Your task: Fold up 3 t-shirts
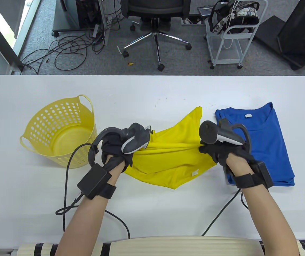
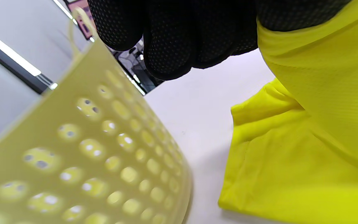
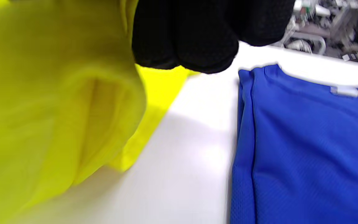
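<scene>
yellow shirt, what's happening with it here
A person is folding t-shirts at a white table. Both gloved hands grip the yellow shirt, the left hand at one side and the right hand at the other, pulling it taut. A blue shirt lies folded to the right; a yellow basket stands to the left.

— What's carrying everything on my feed?

— A white table (image 1: 152,90). I see three things lying on it, plus my glove cables (image 1: 66,186) trailing over its near part, below my left wrist.

— And beside my left hand?

— A yellow perforated basket (image 1: 59,130) stands just to its left, upright, handles up.

— Between my hands?

— A yellow t-shirt (image 1: 168,165), bunched; its lower part rests on the table.

— And on the right?

— A folded blue t-shirt (image 1: 270,141) lies flat under and beyond my right hand, collar on the far side, apart from the yellow one.
</scene>
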Available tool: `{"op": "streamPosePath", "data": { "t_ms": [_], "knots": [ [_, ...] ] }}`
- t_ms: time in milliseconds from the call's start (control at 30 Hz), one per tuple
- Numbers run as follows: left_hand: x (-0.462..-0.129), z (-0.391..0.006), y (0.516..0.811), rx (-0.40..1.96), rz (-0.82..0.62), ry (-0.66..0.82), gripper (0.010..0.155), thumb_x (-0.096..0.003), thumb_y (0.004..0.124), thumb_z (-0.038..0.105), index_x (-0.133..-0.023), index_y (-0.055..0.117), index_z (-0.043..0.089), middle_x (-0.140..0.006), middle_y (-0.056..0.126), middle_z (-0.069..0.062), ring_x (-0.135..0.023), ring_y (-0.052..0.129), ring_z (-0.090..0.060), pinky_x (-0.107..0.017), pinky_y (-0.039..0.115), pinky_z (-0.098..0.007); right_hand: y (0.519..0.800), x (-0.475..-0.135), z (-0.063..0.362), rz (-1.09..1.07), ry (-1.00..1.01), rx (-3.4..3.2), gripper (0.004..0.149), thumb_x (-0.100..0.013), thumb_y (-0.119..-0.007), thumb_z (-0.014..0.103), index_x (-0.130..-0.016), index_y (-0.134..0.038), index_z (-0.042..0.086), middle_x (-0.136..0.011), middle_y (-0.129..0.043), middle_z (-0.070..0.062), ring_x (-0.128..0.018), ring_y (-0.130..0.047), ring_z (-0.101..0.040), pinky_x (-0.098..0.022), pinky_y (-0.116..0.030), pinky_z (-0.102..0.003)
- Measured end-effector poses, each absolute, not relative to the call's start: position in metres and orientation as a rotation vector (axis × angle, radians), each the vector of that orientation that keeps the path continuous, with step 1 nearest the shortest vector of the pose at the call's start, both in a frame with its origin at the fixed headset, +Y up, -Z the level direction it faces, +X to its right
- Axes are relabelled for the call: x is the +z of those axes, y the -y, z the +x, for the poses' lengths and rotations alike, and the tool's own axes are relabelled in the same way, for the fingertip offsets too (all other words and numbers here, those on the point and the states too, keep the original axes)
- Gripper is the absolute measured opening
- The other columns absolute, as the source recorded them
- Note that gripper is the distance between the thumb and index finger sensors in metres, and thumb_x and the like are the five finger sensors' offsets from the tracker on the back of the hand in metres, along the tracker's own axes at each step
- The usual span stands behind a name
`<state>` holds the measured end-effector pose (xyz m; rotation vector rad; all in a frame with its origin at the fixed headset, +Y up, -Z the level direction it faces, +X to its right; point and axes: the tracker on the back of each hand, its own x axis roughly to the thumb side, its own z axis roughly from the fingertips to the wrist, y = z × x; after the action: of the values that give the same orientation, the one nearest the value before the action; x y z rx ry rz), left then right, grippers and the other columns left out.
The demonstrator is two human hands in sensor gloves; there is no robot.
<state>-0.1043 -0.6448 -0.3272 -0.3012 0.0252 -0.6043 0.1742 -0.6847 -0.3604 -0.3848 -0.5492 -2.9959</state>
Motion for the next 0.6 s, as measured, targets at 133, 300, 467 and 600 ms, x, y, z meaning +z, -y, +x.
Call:
{"op": "streamPosePath", "data": {
  "t_ms": [133,300,467,600],
  "knots": [
    [-0.372,-0.122,0.584,-0.459,-0.024,-0.205,0.039,-0.0376,0.079,0.053,-0.073,0.082,0.039,-0.072,0.088,0.008,-0.068,0.094,-0.013,-0.063,0.072,-0.039,0.636,-0.409,0.173,-0.207,0.093,-3.127,0.039,-0.034,-0.081,0.041,-0.069,-0.087,0.024,-0.063,-0.09,-0.005,-0.054,-0.09,-0.027,-0.054,-0.07,-0.052],
    [-0.342,-0.138,0.463,-0.224,0.667,-0.379,0.04,-0.0385,0.079,0.053,-0.076,0.081,0.037,-0.073,0.088,0.007,-0.068,0.094,-0.014,-0.063,0.072,-0.04,0.508,-0.373,0.176,-0.158,-1.172,-3.057,0.039,-0.035,-0.082,0.041,-0.071,-0.086,0.025,-0.068,-0.088,-0.004,-0.06,-0.088,-0.027,-0.059,-0.067,-0.052],
    [-0.3,-0.136,0.461,-0.209,0.729,-0.298,0.04,-0.0395,0.078,0.053,-0.076,0.08,0.037,-0.074,0.087,0.007,-0.069,0.094,-0.014,-0.064,0.071,-0.04,0.495,-0.33,0.184,-0.231,-1.437,-2.871,0.039,-0.037,-0.08,0.043,-0.071,-0.084,0.026,-0.068,-0.088,-0.002,-0.059,-0.089,-0.025,-0.058,-0.069,-0.05],
    [-0.3,-0.128,0.547,-0.328,0.403,-0.19,0.04,-0.0401,0.079,0.053,-0.076,0.082,0.036,-0.073,0.089,0.006,-0.068,0.096,-0.015,-0.063,0.072,-0.041,0.582,-0.332,0.185,-0.338,-0.903,-2.931,0.039,-0.037,-0.08,0.043,-0.071,-0.085,0.026,-0.066,-0.09,-0.002,-0.057,-0.091,-0.024,-0.057,-0.071,-0.05]
  ]
}}
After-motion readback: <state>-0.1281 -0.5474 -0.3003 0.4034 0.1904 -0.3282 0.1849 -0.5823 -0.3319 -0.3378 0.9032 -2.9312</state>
